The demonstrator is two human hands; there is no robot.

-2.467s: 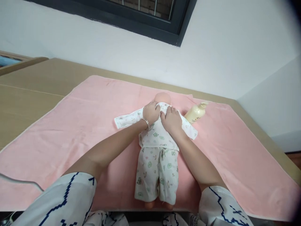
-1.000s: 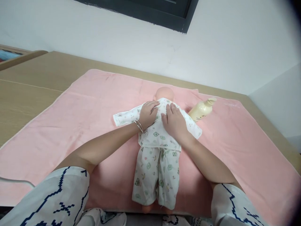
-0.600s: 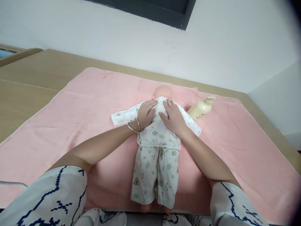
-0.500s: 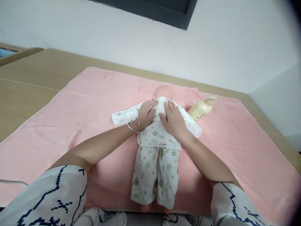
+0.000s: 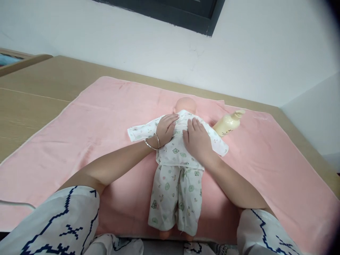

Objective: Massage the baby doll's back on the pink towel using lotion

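A baby doll (image 5: 183, 152) in white pyjamas with small green prints lies stretched out, its bald head away from me and its feet near the front edge. No face shows. My left hand (image 5: 166, 128) rests flat on the left side of the doll's upper body, a bracelet (image 5: 152, 142) round the wrist. My right hand (image 5: 197, 137) lies over the right side, fingers stretched out and pointing towards the head. Neither hand grips anything. Just right of the doll's sleeve, a cream-coloured pump bottle (image 5: 227, 124) lies tilted.
A pink blanket (image 5: 117, 106) spreads under the doll and bottle. It covers much of a wooden table (image 5: 63, 76) set against a white wall (image 5: 148, 46). A dark frame (image 5: 186, 21) is on the wall. A pale cord (image 5: 17, 203) runs at lower left.
My right hand has shifted slightly down the doll's back, and its fingers are closer together. My left hand stays in place. The doll and bottle look unmoved.
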